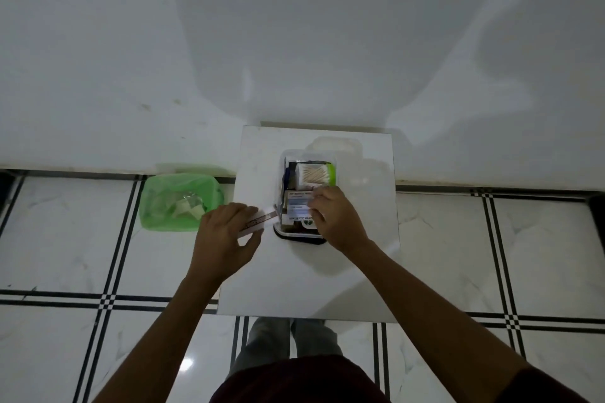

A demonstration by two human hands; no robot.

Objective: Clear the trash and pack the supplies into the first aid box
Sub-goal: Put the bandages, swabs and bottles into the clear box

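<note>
The clear first aid box [285, 160] stands on the small white table [357, 271]. Inside it lie a pack of cotton swabs [314, 175] with a green end and white antiseptic bandage packets [298, 203]. My right hand [335, 217] rests over the box's near right part, fingers pinched on the bandage packets. My left hand [224, 232] is just left of the box and grips a thin bandage strip [258, 222] whose far end points toward the box. A black lid or base [296, 238] shows under the box's near edge.
A bin lined with a green bag [178, 203] sits on the floor left of the table, with crumpled wrappers [188, 204] inside. A white wall runs behind the table. My legs show below the table's near edge on the tiled floor.
</note>
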